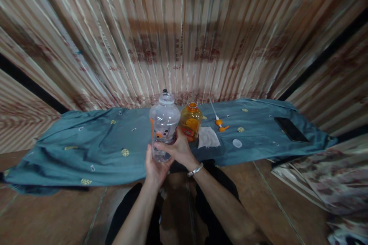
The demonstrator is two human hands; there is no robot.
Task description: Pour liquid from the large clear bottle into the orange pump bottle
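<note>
Both my hands hold a clear plastic bottle, upright and uncapped, with small orange and black printed marks on its side. My left hand supports it low down on the left, fingers wrapped around its base. From the right, my right hand grips its lower side, thumb across the front. Just behind that hand stands an amber bottle with an open neck and a red label, partly hidden by my fingers. An orange pump head with a long pale tube lies to its right.
A white cloth lies beside the amber bottle, with a round white disc further right. A dark phone rests near the right end of the blue-green cloth-covered surface. A patterned curtain hangs behind.
</note>
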